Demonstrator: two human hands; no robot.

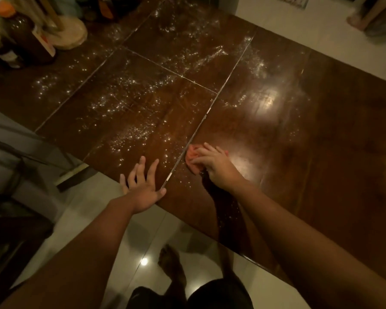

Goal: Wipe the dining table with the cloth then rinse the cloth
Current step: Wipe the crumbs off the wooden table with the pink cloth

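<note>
The dark wooden dining table [321, 152] fills most of the view, and white powder specks [125, 108] are scattered over its left and far parts. A crumpled orange-pink cloth [193, 158] lies on the table near the front edge, beside a seam between panels. My right hand [216, 166] presses down on the cloth with its fingers curled over it. My left hand [140, 186] is flat with its fingers spread at the table's front edge, left of the seam, holding nothing.
Bottles and jars [16, 41] and a round wooden stand [69, 34] crowd the table's far left corner. A chair [16, 157] stands at the left. Pale tiled floor [143, 237] lies below the front edge, with my foot [172, 264] on it.
</note>
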